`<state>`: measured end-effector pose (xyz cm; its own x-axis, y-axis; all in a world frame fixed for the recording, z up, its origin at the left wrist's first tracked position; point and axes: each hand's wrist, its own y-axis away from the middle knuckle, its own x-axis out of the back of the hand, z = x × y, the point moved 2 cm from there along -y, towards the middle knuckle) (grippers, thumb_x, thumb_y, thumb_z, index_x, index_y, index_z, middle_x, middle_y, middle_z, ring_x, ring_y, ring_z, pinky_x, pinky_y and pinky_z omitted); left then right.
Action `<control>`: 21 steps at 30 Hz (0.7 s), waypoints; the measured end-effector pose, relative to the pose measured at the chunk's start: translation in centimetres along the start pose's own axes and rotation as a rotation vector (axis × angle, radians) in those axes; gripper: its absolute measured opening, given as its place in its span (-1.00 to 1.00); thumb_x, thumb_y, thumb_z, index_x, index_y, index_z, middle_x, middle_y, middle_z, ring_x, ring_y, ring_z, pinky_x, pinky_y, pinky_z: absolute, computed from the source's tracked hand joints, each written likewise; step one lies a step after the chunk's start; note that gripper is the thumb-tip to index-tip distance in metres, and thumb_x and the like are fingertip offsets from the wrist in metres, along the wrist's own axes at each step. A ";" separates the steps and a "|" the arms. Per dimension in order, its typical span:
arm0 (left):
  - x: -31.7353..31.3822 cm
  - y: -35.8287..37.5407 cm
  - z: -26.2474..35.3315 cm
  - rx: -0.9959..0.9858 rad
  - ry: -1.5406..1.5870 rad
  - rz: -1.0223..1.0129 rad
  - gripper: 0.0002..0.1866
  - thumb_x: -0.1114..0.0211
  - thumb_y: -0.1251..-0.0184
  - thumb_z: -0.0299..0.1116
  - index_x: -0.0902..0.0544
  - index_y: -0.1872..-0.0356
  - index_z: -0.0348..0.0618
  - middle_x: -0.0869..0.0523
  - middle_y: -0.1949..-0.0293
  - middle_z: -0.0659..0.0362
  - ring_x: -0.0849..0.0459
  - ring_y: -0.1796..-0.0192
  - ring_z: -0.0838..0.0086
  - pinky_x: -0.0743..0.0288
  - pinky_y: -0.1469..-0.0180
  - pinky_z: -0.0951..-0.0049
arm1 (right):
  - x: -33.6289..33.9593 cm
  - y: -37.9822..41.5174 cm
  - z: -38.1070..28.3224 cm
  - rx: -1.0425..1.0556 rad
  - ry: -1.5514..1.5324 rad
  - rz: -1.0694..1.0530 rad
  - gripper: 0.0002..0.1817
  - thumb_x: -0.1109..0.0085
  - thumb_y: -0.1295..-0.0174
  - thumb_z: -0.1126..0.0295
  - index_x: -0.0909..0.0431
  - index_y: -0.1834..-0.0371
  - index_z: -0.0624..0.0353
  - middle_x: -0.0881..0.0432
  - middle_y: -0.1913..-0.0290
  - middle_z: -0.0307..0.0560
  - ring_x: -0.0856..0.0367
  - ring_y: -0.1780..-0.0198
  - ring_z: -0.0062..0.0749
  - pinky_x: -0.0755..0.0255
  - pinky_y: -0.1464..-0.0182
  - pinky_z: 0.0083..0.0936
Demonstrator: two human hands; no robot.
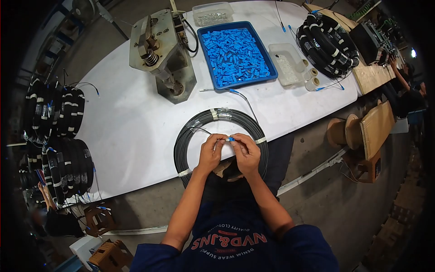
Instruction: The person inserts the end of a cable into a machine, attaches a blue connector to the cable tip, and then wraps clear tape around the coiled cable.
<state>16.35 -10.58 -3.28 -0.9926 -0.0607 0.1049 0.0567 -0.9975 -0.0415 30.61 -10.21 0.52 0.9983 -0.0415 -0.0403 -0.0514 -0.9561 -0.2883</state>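
Over the near part of a coil of black cable (182,152), my two hands meet fingertip to fingertip. My left hand (210,153) pinches a cable end with a small whitish tip, its cable running back toward the coil. Thumb and fingers of my right hand (247,155) are closed on a small blue connector (231,139) right at that tip. How far the two pieces are joined is too small to tell. The coil's other end, with a blue connector (233,91), lies on the table beyond. White tape bands bind the coil.
A blue tray (273,72) of blue connector pieces stands ahead, beside a metal press (174,59). Clear plastic boxes (213,14) and tape rolls (311,79) sit nearby. Bundled cable coils stand left (68,167) and far right (326,45). Other people work at both sides.
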 end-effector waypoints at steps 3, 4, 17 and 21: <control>0.1 0.0 0.0 -0.055 -0.129 -0.038 -0.87 -0.16 -0.52 -0.55 -0.63 0.04 -0.33 -0.74 0.16 0.10 -0.67 0.12 0.53 -0.54 0.00 0.51 | 0.3 0.2 1.0 -0.100 -0.104 0.015 -0.83 -0.21 -0.33 0.70 -0.63 0.04 0.48 -0.67 0.00 0.09 -0.68 -0.03 -0.39 -0.61 -0.06 -0.56; 0.0 0.0 0.0 -0.070 -0.145 -0.030 -0.87 -0.17 -0.51 -0.56 -0.64 0.05 -0.33 -0.74 0.17 0.09 -0.67 0.13 0.53 -0.54 0.02 0.51 | 0.4 0.2 1.0 -0.110 -0.113 0.007 -0.83 -0.21 -0.34 0.69 -0.63 0.04 0.48 -0.66 0.00 0.09 -0.68 -0.02 -0.40 -0.61 -0.06 -0.57; -0.1 0.2 -0.3 -0.204 -0.204 0.046 -0.82 -0.19 -0.38 -0.71 -0.68 0.09 -0.33 -0.76 0.11 0.00 -0.75 0.07 0.35 -0.62 -0.02 0.42 | 0.3 0.5 2.3 -0.185 -0.331 0.012 -0.81 -0.16 -0.39 0.68 -0.57 -0.02 0.50 -0.64 -0.01 0.04 -0.69 -0.03 -0.43 -0.60 -0.11 -0.57; -0.3 0.1 0.3 -0.202 -0.191 0.101 -0.82 -0.24 -0.33 -0.66 -0.72 0.13 -0.25 -0.81 0.22 0.09 -0.76 0.10 0.23 -0.53 -0.07 0.30 | 0.2 0.4 2.2 -0.198 -0.319 -0.006 -0.82 -0.16 -0.39 0.67 -0.57 -0.02 0.49 -0.65 0.00 0.02 -0.68 -0.02 -0.45 -0.59 -0.10 -0.58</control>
<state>16.66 -10.64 -3.05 -0.9437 -0.1845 0.2747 0.1130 -0.9600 -0.2563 30.78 -9.96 -1.69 0.9385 0.0267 -0.3441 -0.0085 -0.9949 -0.1005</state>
